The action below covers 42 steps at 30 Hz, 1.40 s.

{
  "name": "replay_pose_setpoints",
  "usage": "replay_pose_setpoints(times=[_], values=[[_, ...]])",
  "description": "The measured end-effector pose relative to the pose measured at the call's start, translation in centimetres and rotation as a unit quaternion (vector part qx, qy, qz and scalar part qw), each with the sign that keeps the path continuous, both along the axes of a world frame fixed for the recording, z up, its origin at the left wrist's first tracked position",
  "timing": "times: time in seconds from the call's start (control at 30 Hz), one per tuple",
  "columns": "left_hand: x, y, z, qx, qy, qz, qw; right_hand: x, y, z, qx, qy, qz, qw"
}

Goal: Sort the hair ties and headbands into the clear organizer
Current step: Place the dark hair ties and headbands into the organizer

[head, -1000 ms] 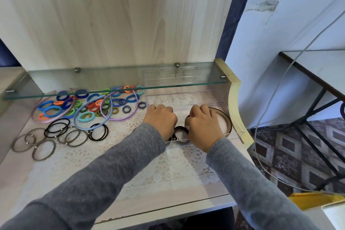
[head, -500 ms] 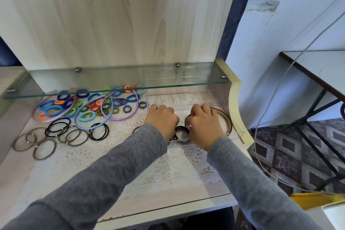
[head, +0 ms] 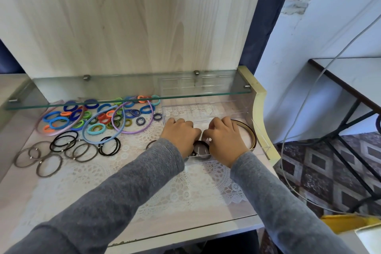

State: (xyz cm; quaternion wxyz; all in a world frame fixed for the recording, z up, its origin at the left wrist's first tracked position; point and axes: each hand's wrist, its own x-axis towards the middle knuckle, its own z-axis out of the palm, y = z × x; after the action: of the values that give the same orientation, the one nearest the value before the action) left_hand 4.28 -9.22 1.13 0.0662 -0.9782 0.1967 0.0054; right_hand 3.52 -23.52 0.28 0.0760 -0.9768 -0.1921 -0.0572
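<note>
The clear organizer (head: 208,109) stands at the right of the desk. Both my hands are inside its front compartment. My left hand (head: 181,135) and my right hand (head: 223,139) have curled fingers meeting over dark brown hair ties (head: 201,148) lying there; the fingertips are hidden. A brown headband (head: 250,135) curves behind my right hand in the organizer. To the left lie several coloured hair ties (head: 97,118), a blue headband (head: 90,130), a purple headband (head: 134,130), a pink headband (head: 44,130), and thin black ties (head: 109,146) and brown ties (head: 49,165).
A glass shelf (head: 123,90) hangs low over the back of the desk, above the coloured ties. A white lace mat (head: 144,181) covers the desktop. A cream side panel (head: 261,113) borders the organizer on the right. A grey cable (head: 288,150) hangs beyond it.
Both hands have stayed in the organizer's front compartment, shifting only slightly closer together over the dark ties.
</note>
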Motion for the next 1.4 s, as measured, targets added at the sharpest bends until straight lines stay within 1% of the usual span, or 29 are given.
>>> replay_pose_setpoints(times=[0.17,0.23,0.3,0.37,0.47,0.53,0.63,0.77,0.87,1.0,1.1,1.17,1.27,1.4], values=[[0.1,0.2,0.0,-0.013,0.003,0.011,1.000,0.0,-0.3,-0.1,-0.001,-0.007,-0.016,1.000],[-0.1,0.6,0.1,-0.040,0.004,0.024,0.999,0.1,-0.4,-0.2,0.009,-0.013,-0.020,1.000],[-0.6,1.4,-0.1,-0.090,-0.010,0.038,0.995,0.1,-0.5,-0.4,0.017,-0.027,-0.028,0.999],[-1.5,2.5,-0.8,-0.164,-0.050,0.050,0.984,0.2,-0.2,-0.6,0.044,-0.039,-0.039,0.997],[-3.3,4.3,-1.9,-0.269,-0.132,0.087,0.950,0.0,1.3,-1.0,0.130,-0.064,-0.051,0.988],[-4.4,5.6,-2.7,-0.302,-0.178,0.122,0.929,-0.5,3.0,-1.3,0.185,-0.094,-0.039,0.977],[-5.7,7.9,-3.9,-0.312,-0.220,0.177,0.907,-1.5,6.0,-1.1,0.239,-0.111,-0.022,0.964],[-7.2,11.5,-5.0,-0.275,-0.281,0.226,0.891,-3.5,10.4,-1.2,0.283,-0.122,0.033,0.951],[-8.2,14.2,-5.8,-0.238,-0.299,0.250,0.890,-4.6,13.0,-2.1,0.251,-0.118,0.050,0.959],[-9.3,16.8,-5.9,-0.202,-0.265,0.318,0.887,-5.0,14.6,-4.0,0.150,-0.097,0.018,0.984],[-10.2,18.7,-6.0,-0.185,-0.233,0.369,0.881,-5.6,15.5,-4.5,0.088,-0.099,-0.001,0.991],[-10.9,20.0,-6.2,-0.175,-0.211,0.397,0.876,-5.9,16.1,-4.7,0.073,-0.102,-0.008,0.992],[-11.8,21.7,-6.4,-0.170,-0.206,0.420,0.867,-6.0,16.7,-5.2,0.070,-0.099,-0.017,0.992],[-12.8,23.4,-6.6,-0.220,-0.208,0.443,0.844,-6.3,17.5,-5.7,0.100,-0.091,0.015,0.991]])
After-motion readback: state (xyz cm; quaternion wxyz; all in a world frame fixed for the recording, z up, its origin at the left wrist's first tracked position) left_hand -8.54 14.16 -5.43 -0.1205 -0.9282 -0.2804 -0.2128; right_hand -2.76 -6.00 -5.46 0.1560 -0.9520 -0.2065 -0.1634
